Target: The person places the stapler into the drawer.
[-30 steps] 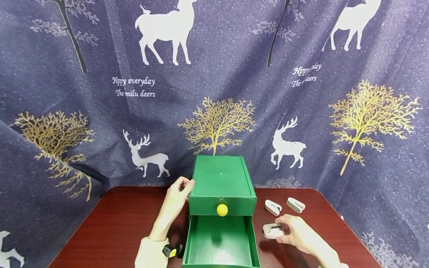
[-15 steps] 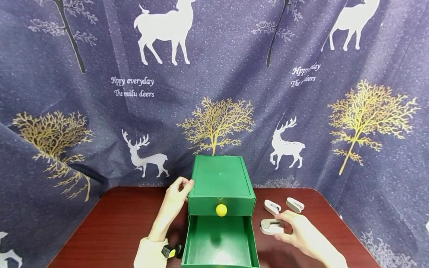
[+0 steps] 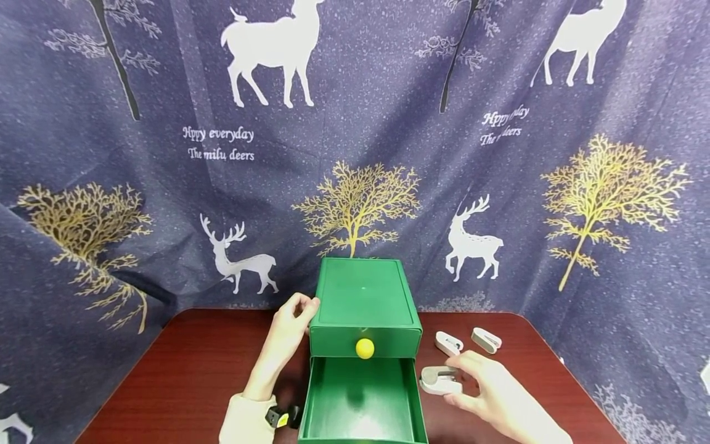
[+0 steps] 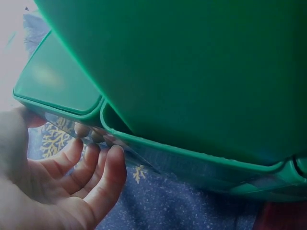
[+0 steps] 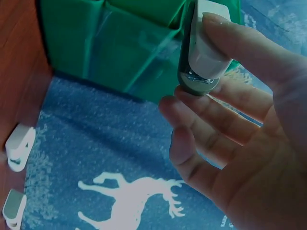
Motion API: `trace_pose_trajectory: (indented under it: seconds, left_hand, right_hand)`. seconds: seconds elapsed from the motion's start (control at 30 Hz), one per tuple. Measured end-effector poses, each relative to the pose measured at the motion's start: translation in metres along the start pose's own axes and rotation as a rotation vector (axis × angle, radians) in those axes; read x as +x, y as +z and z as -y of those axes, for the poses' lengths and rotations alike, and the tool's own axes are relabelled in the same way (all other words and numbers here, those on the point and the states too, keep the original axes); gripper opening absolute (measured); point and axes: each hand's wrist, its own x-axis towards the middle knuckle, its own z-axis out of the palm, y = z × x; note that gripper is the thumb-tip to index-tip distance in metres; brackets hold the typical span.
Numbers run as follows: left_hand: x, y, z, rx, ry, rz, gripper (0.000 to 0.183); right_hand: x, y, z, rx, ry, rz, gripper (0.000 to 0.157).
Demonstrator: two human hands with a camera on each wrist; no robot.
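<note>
A small white-and-grey stapler (image 3: 440, 382) is pinched in my right hand (image 3: 490, 391), between the thumb and fingers, beside the right wall of a green drawer cabinet (image 3: 363, 290). The right wrist view shows the white top of this stapler (image 5: 208, 48) under the thumb and its grey base near the fingertips. The cabinet's lower drawer (image 3: 360, 413) is pulled out, with its green floor showing. Its upper drawer, with a yellow round knob (image 3: 364, 348), is closed. My left hand (image 3: 285, 324) rests its fingertips against the cabinet's left side, near the top edge.
Two more small staplers lie on the red-brown table to the right: a white one (image 3: 448, 343) nearer the cabinet and a grey-and-white one (image 3: 486, 340) farther right. A dark blue cloth (image 3: 388, 203) with deer and trees hangs behind the table.
My right hand has carried the stapler left, closer to the open lower drawer. The left hand stays against the cabinet, and the cabinet and other staplers keep their places.
</note>
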Motion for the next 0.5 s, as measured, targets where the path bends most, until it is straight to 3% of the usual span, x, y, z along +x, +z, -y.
trace_pose_trajectory:
  seconds: [0.2,0.5]
  left_hand:
    - [0.0,-0.001,-0.001,0.007,-0.016,0.002,0.018]
    - [0.017,0.003,0.039,0.005,-0.019,0.004,0.023]
  right_hand:
    - [0.006,0.006,0.014,-0.006,-0.043,-0.021,0.039]
    - [0.015,0.023,0.033,0.048,-0.118,-0.003,0.04]
